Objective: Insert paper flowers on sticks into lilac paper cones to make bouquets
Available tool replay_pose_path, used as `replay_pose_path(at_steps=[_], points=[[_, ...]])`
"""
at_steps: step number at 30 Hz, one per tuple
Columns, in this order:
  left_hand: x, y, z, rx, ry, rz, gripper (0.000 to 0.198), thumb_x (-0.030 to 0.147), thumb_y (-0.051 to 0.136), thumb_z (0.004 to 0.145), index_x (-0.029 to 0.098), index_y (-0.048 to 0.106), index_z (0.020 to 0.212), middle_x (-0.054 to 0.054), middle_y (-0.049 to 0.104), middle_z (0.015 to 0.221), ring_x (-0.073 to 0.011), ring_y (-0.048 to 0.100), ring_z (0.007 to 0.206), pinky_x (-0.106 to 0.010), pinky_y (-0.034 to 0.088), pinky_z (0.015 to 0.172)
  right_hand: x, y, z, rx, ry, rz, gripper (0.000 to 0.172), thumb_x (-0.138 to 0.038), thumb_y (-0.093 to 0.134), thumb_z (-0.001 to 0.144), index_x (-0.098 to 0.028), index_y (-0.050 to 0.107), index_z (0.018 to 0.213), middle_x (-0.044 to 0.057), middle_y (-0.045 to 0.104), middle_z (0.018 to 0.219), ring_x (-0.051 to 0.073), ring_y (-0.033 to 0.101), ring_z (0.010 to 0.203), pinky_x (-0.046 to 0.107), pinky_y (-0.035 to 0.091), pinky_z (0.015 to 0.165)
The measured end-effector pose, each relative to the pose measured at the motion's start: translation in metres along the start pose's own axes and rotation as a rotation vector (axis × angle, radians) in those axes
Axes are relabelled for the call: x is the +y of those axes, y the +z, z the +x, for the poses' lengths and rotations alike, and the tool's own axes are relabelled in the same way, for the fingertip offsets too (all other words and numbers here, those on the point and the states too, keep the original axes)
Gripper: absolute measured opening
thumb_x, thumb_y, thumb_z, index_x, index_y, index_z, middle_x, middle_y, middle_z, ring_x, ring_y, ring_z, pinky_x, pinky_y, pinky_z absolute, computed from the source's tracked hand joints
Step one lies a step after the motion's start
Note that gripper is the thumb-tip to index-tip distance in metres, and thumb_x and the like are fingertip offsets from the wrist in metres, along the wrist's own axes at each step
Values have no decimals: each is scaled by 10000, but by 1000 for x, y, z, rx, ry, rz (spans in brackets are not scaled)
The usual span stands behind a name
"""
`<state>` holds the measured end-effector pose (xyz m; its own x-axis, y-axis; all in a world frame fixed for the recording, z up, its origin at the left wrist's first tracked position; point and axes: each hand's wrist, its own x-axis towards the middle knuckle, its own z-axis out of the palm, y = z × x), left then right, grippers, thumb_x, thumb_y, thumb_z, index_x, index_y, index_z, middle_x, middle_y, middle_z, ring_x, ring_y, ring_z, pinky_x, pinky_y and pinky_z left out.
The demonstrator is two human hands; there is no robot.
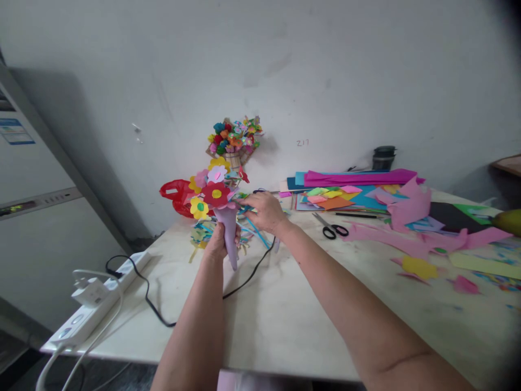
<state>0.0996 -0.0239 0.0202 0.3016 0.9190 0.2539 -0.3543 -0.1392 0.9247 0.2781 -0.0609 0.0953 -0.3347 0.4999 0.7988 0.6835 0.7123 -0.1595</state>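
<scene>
Clasped round the lilac paper cone (228,231), the left hand (216,243) has paper flowers (215,194) above its grip and, to that grip's upper right, the right hand (265,212), whose own hold I cannot tell.

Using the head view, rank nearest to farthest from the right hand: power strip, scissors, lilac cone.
1. Lilac cone: in the left hand, left of the right hand.
2. Scissors: to the right.
3. Power strip: far left.

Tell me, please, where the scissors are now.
In the head view, the scissors lie on the table, right of centre, between the right hand and the pink paper.
</scene>
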Motion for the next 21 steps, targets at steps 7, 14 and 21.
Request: replay_pose_path(at_steps=[7, 14, 21], points=[[-1, -2, 1, -34, 7, -33, 700, 798, 657, 427, 149, 558, 671, 9, 509, 538, -60, 401, 373, -211, 315, 332, 3, -1, -1, -28, -1, 45, 345, -234, 643, 760, -221, 657, 1105, 71, 689, 1070, 243, 597, 1034, 388, 426, 897], [-1, 0, 0, -31, 11, -148, 820, 785, 671, 425, 180, 600, 975, 36, 512, 527, -66, 395, 359, -184, 293, 329, 16, -4, -4, 78, 98, 278, 735, -169, 598, 686, -222, 385, 1388, 100, 487, 1364, 218, 560, 1109, 357, 446, 953], [-2, -4, 0, -26, -25, -213, 796, 802, 541, 604, 249, 541, 1176, 36, 487, 529, -77, 366, 354, -199, 249, 345, 21, 6, -4, 19, 341, 295, 486, -191, 579, 719, -186, 576, 1205, 79, 635, 1199, 186, 643, 894, 322, 487, 819]])
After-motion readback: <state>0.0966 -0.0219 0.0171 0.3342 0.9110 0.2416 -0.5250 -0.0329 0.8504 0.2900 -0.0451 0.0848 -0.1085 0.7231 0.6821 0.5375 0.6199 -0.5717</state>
